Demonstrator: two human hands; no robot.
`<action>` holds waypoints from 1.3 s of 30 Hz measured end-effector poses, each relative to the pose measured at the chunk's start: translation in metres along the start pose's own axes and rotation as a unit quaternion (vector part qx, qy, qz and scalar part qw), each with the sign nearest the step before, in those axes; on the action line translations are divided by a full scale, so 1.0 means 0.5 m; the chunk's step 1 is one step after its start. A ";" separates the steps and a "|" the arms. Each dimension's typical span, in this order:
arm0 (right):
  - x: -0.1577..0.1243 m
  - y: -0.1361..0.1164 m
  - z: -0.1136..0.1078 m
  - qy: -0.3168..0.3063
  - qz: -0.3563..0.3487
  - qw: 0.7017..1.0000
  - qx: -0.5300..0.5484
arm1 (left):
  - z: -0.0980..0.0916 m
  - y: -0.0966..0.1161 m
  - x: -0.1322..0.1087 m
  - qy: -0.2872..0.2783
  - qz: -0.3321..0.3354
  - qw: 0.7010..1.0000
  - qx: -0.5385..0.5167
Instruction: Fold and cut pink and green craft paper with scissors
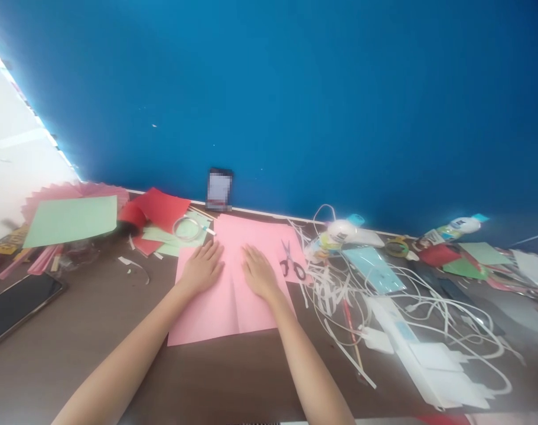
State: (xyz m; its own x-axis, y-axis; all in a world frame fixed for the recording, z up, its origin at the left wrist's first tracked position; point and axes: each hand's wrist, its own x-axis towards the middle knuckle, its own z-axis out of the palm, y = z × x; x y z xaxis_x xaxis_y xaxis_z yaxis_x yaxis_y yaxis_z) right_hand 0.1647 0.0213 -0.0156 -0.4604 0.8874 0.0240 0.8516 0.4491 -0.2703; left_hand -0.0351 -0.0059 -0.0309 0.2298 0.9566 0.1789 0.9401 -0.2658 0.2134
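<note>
A pink sheet of paper (211,316) lies on the dark table with a crease running down its middle. My left hand (203,265) rests flat on its left half, fingers stretched out. On the other side of the crease, my right hand (258,271) is also laid flat, holding nothing. Behind it is more pink paper (260,227), partly under the first sheet. A pair of scissors (290,261) with dark handles lies just right of my right hand, on the pink paper.
White cables and a power strip (401,336) crowd the right side, near a glue bottle (339,233). Red paper (162,208), green paper (74,218) and a tape roll (186,229) lie at back left. A phone (20,304) sits far left; a blue wall (269,106) stands behind.
</note>
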 end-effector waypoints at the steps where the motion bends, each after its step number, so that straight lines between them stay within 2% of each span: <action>1: 0.000 -0.001 0.000 0.002 0.001 1.000 0.001 | -0.001 0.003 0.000 0.003 -0.004 1.000 -0.002; 11: -0.002 -0.003 0.005 0.013 0.012 1.000 0.007 | 0.007 0.011 -0.004 0.030 -0.027 0.999 -0.021; 16: -0.002 -0.002 0.004 0.011 0.003 1.000 0.016 | 0.001 0.009 -0.002 0.030 -0.011 0.999 -0.013; 18: 0.000 -0.001 -0.002 0.033 0.005 0.999 0.021 | -0.010 0.012 -0.002 0.041 -0.003 0.999 -0.006; 20: 0.002 0.000 -0.011 0.084 0.012 0.996 0.018 | -0.019 0.018 -0.005 0.048 0.006 0.999 -0.004; 23: -0.002 0.008 -0.024 0.141 0.002 0.990 0.013 | -0.022 0.028 -0.014 0.031 0.015 0.999 -0.008; 27: -0.023 0.025 -0.027 0.080 -0.019 0.996 0.022 | -0.007 0.021 -0.019 0.007 0.023 1.000 -0.005; 31: -0.033 0.033 -0.017 0.027 0.009 1.000 0.008 | 0.006 0.007 -0.016 0.008 0.021 1.000 -0.009; 39: -0.031 0.024 -0.016 0.028 0.032 0.999 -0.003 | 0.011 0.017 -0.021 0.024 -0.005 1.000 -0.012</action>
State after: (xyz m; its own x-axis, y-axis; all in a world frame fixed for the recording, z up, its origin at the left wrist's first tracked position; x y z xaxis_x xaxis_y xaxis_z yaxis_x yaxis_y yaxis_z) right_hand 0.1841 0.0137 -0.0118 -0.3900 0.9188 0.0614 0.8802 0.3916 -0.2682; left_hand -0.0281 -0.0175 -0.0363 0.2082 0.9526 0.2218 0.9356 -0.2601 0.2387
